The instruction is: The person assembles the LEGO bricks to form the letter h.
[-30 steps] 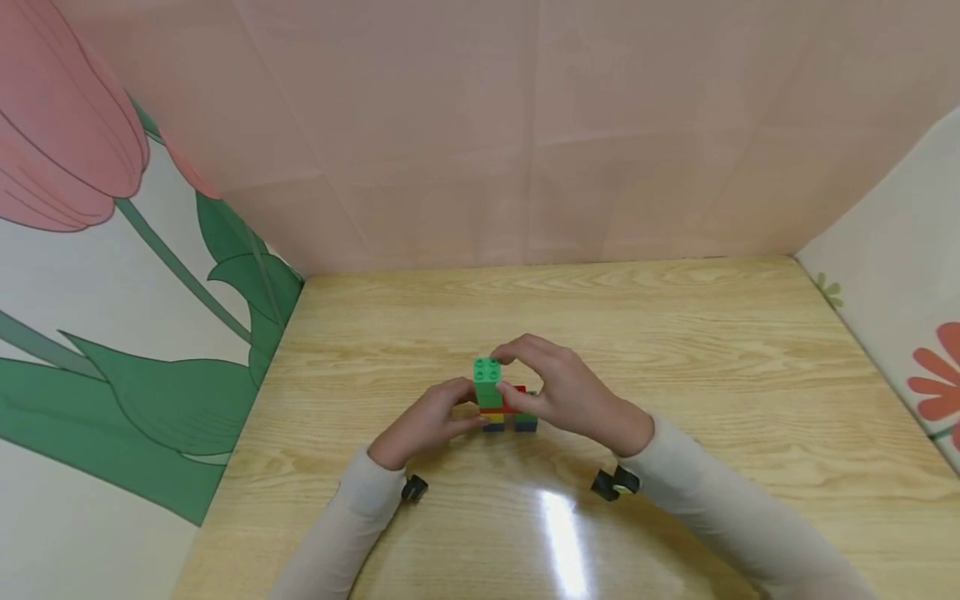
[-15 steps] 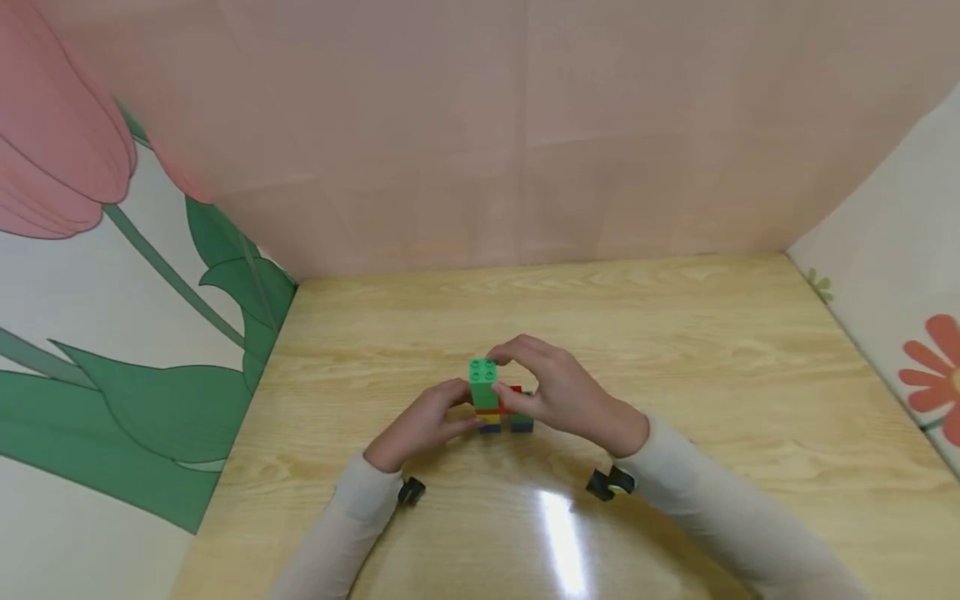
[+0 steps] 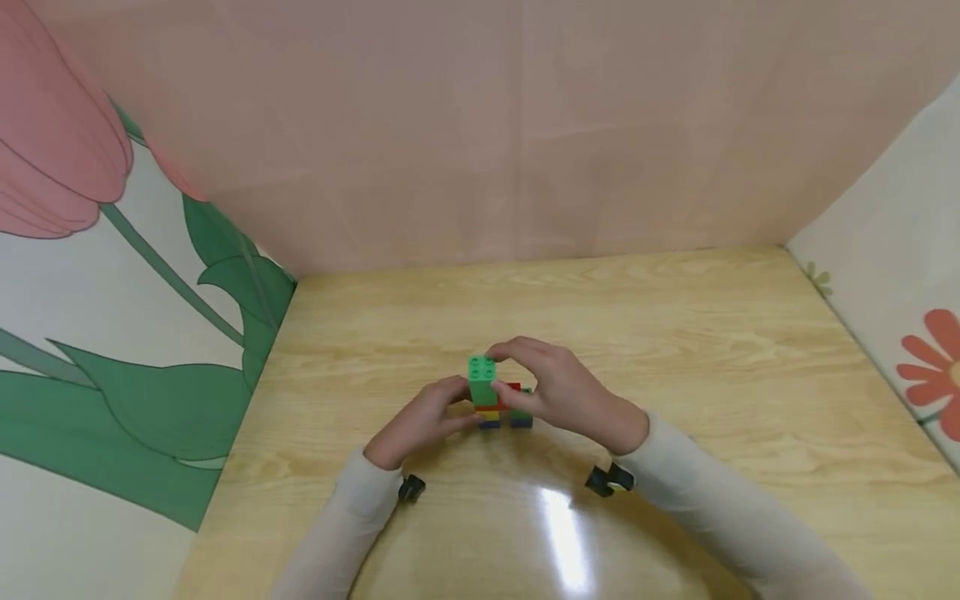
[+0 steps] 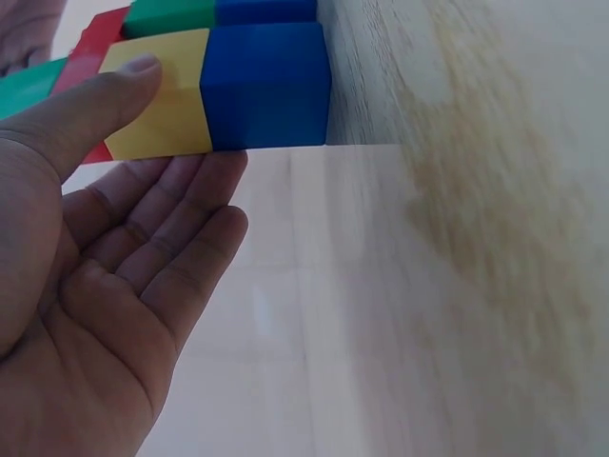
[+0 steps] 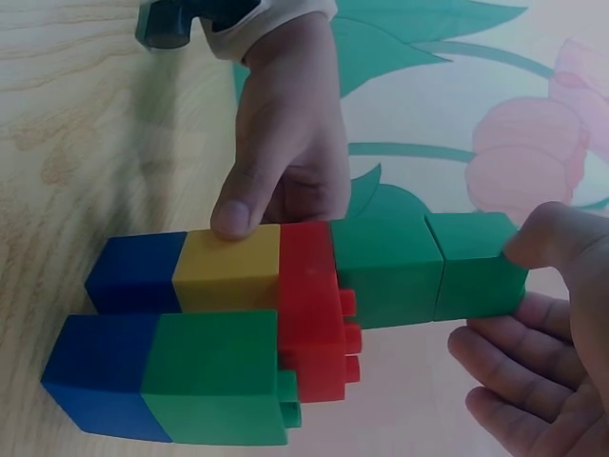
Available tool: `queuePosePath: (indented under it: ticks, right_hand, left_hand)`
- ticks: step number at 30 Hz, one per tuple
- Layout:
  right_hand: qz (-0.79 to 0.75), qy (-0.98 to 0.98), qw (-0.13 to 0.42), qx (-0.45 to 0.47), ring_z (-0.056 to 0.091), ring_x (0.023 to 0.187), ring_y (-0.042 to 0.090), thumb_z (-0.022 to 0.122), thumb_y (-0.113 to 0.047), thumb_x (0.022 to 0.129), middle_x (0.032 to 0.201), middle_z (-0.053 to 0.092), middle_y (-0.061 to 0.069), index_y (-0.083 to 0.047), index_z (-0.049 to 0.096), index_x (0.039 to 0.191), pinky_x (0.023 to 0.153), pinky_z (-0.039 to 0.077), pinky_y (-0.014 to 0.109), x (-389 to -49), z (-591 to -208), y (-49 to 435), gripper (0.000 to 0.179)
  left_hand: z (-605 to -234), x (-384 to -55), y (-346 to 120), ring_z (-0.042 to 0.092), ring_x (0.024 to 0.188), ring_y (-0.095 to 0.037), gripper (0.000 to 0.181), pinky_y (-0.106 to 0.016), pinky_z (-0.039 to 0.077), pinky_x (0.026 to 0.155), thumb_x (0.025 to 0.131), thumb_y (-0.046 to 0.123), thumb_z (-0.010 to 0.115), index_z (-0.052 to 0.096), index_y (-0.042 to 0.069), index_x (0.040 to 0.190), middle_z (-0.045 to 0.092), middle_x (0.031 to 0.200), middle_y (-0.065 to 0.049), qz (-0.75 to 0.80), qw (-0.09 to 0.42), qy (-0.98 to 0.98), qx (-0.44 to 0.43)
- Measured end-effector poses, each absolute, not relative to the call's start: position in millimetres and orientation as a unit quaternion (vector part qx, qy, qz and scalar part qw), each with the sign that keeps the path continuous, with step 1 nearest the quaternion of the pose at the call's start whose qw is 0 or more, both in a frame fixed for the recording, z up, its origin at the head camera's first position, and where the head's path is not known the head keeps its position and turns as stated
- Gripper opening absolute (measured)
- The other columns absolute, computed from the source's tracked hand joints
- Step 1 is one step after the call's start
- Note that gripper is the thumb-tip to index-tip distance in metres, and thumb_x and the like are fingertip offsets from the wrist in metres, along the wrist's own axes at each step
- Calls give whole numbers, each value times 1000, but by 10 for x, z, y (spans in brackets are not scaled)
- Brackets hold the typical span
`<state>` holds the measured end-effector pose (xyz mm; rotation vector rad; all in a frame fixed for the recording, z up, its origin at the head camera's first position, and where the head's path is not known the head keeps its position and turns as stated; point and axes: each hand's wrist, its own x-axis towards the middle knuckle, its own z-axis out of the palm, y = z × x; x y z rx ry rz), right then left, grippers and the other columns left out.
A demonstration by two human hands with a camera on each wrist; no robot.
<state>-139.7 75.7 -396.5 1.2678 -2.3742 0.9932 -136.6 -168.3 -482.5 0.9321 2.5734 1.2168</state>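
Note:
A small toy-brick structure stands upright on the table. One leg is a blue brick under a yellow brick; the other is a blue brick under a green brick. A red brick bridges both legs. Above its left end two green bricks are stacked, the lower green brick and the top green brick, with a thin seam between them. My right hand pinches the top one between thumb and fingers. My left hand holds the yellow brick, thumb on its near face, fingers behind.
The wooden table extends around the structure, with a bright glare strip in front. A pink wall covering rises at its back edge. Flower-patterned panels border the left and right sides. A black device sits at the right wrist.
Both hands keep the same hold on the bricks. The head view has shifted slightly, so hands and structure appear a little further left.

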Motion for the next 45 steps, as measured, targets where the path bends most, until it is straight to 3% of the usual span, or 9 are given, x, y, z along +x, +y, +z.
queuePosePath:
  ticks: [16,31,45]
  right_hand:
    - [328,-827,125,439,64,97,13,72,-25,89,107,66,1,-10,61,119,81,56,30,-1394,-3934,774,35]
    - [294,-823,137,467,60,84,6,70,-25,90,109,62,-1,-12,62,120,66,54,18,-1421,-3903,752,34]
    - [294,-829,130,457,64,89,14,69,-24,90,106,63,-1,-10,63,118,71,57,25,-1395,-3905,744,32]
  left_hand:
    - [-4787,-1342,-1650,57,111,-4,36,-26,46,99,92,28,69,59,24,126,61,116,13,394,80,866,297]
    - [-4794,-1356,-1654,57,111,-4,36,-27,46,99,91,28,70,59,25,126,61,116,14,387,76,870,295]
    - [-4805,-1344,-1644,57,111,-5,37,-28,45,100,92,26,69,58,23,128,60,120,12,384,71,868,308]
